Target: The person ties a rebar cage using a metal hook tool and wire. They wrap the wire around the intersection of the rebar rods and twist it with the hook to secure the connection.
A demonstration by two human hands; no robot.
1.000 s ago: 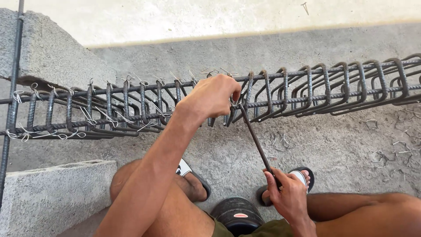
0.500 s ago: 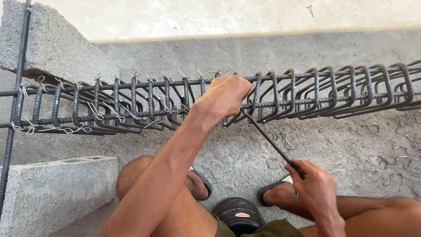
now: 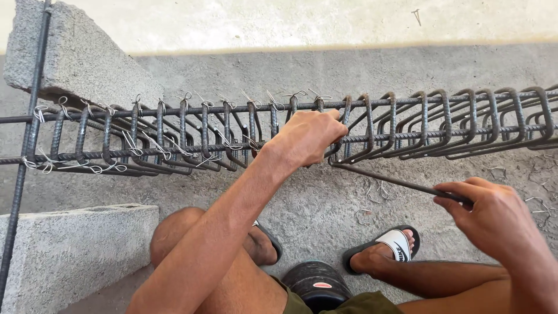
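Note:
A long rebar cage of dark steel rods and bent stirrups runs across the view above the concrete floor. Thin wire ties bind the stirrups on its left half. My left hand is closed around a rod and stirrup near the cage's middle. My right hand grips the handle end of a thin metal hook tool, whose tip reaches the cage just below my left hand.
A grey concrete block props the cage at upper left; another block lies at lower left. An upright rebar stands at the far left. My sandalled feet rest on the floor, a dark wire coil between them. Wire scraps litter the floor.
My right hand has swung the tool's handle out to the right and upward, so the tool lies flatter. My left hand stays on the cage; the view has shifted right.

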